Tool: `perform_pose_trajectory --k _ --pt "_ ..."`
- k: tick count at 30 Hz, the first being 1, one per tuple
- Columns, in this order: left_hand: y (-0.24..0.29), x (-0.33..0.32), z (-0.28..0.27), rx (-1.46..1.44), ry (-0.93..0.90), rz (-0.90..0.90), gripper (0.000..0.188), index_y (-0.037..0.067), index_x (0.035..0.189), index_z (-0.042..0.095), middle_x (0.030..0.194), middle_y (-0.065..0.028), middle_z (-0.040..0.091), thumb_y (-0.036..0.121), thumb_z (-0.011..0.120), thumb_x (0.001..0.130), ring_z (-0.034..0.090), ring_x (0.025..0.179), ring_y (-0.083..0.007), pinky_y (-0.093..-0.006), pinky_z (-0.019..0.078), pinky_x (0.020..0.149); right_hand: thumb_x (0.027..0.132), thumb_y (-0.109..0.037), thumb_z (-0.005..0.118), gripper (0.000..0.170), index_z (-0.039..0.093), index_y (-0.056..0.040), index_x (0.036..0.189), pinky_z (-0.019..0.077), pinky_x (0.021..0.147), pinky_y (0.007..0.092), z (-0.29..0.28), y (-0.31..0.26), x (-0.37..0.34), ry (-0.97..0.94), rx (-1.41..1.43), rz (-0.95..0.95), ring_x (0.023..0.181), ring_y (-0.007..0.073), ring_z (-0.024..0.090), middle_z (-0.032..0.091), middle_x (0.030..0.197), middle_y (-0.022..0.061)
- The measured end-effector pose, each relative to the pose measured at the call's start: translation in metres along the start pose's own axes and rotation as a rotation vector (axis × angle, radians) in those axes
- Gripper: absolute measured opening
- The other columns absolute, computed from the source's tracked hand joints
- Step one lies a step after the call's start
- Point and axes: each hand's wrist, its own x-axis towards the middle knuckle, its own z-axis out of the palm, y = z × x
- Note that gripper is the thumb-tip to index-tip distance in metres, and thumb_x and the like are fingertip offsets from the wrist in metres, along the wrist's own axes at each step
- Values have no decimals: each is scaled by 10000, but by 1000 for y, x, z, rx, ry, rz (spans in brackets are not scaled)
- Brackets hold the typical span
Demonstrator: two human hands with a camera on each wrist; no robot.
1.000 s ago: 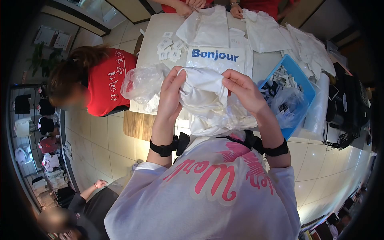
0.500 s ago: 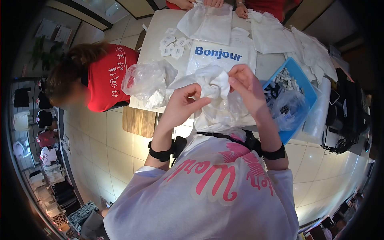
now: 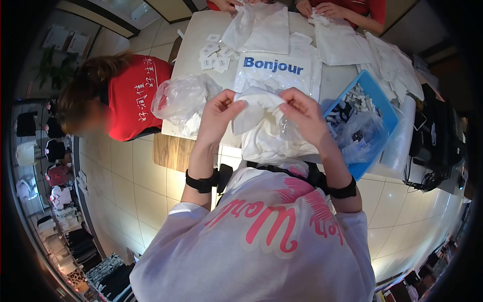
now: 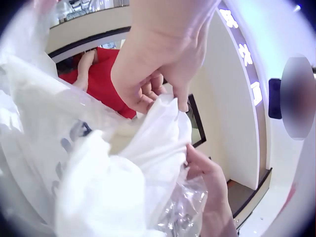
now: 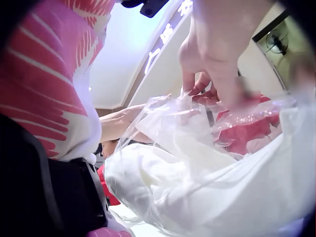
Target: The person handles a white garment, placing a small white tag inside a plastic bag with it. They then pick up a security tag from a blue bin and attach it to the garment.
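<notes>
A bunched white garment hangs over the near table edge, with clear plastic around part of it in the right wrist view. My left hand pinches one side of its raised upper edge between thumb and fingers. Opposite it, my right hand pinches the other side, so the white fabric stretches between the two. Clear plastic also hangs beside the right hand in the left wrist view. Just beyond lies a bagged white item printed "Bonjour".
A blue bin of small pieces stands at the right. Crumpled clear plastic and small white tags lie on the left of the table. Several people in red tops, including a seated person, surround it; more white garments lie across.
The left hand dipped over the gathered fabric, then rose again to its upper edge. The fabric went from spread, to bunched, to spread between both hands again.
</notes>
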Motion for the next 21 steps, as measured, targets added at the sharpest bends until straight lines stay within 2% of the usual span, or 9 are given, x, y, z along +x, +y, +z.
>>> perform_pose_trajectory --k 2,6,10,13,15,17,18,20,21 --pt "8 0 -3 -20 23 -38 80 43 873 567 736 44 562 116 597 861 468 668 -11 -173 363 607 852 -113 577 90 545 -29 855 376 684 219 -6 -5 3 8 364 192 719 71 464 511 773 -22" --pt "1 3 -11 26 -53 -16 91 57 891 555 719 67 521 148 562 890 423 652 0 -175 336 583 874 -117 556 90 539 -32 849 370 674 214 -11 0 4 -7 378 231 716 50 444 512 766 -35" --pt "1 8 -11 9 -8 -15 92 64 879 558 707 76 499 156 565 890 396 630 1 -177 329 570 875 -116 555 82 535 -39 857 368 694 194 -13 8 7 -14 441 305 732 42 450 501 760 -37" --pt "5 7 -8 -48 4 -90 107 74 864 570 702 85 490 176 559 895 381 615 2 -173 306 554 877 -110 553 79 529 -37 856 373 704 197 -12 5 6 3 396 280 753 45 458 496 766 -35" --pt "12 4 0 20 0 -188 139 83 852 579 686 97 467 206 542 906 363 602 7 -166 282 544 877 -104 552 78 524 -35 854 377 704 204 -9 4 5 13 353 261 768 49 458 493 768 -34" --pt "4 5 -5 82 -44 -142 149 86 855 581 681 101 459 217 536 909 363 602 9 -164 278 541 834 -67 572 64 524 -25 822 397 743 238 -5 6 3 70 311 49 804 92 475 535 803 -10" --pt "0 7 -8 144 -89 -96 159 89 858 584 676 106 451 228 529 913 363 601 12 -162 274 538 834 -67 572 64 524 -25 822 397 743 238 -6 3 1 68 311 50 804 92 475 535 803 -10" --pt "-3 9 -9 89 -62 -100 157 89 857 582 675 108 449 222 524 915 361 602 11 -164 276 540 735 -10 576 56 522 -21 745 400 811 288 -9 -6 -3 15 -182 -338 832 161 495 579 817 24" --pt "-4 10 -10 36 -39 -104 155 88 856 580 674 110 448 216 520 918 358 604 10 -165 277 543 735 -10 576 56 522 -21 745 400 811 288 -9 -10 -4 13 -181 -338 832 161 495 579 817 24"
